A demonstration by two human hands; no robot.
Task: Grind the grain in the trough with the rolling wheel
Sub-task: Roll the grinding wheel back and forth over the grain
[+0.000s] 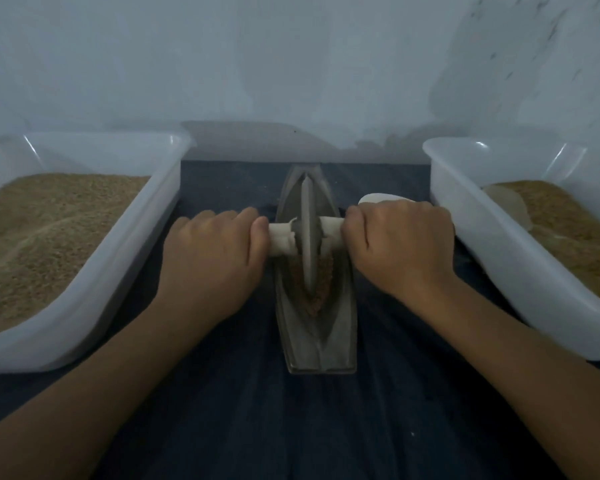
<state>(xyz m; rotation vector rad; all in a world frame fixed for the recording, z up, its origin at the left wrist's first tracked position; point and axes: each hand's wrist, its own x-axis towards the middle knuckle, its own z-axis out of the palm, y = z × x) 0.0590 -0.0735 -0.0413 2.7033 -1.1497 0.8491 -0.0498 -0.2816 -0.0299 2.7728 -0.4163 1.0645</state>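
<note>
A grey boat-shaped trough lies lengthways on the dark cloth in the middle. A thin grey rolling wheel stands upright in its groove, around the middle of the trough. A pale axle handle runs through the wheel to both sides. My left hand grips the left end of the handle, and my right hand grips the right end. Brown ground grain lies in the groove on the near side of the wheel.
A white plastic tub of tan grain stands at the left. Another white tub with grain stands at the right, a pale scoop lying in it. A white object peeks out behind my right hand. A pale wall rises close behind.
</note>
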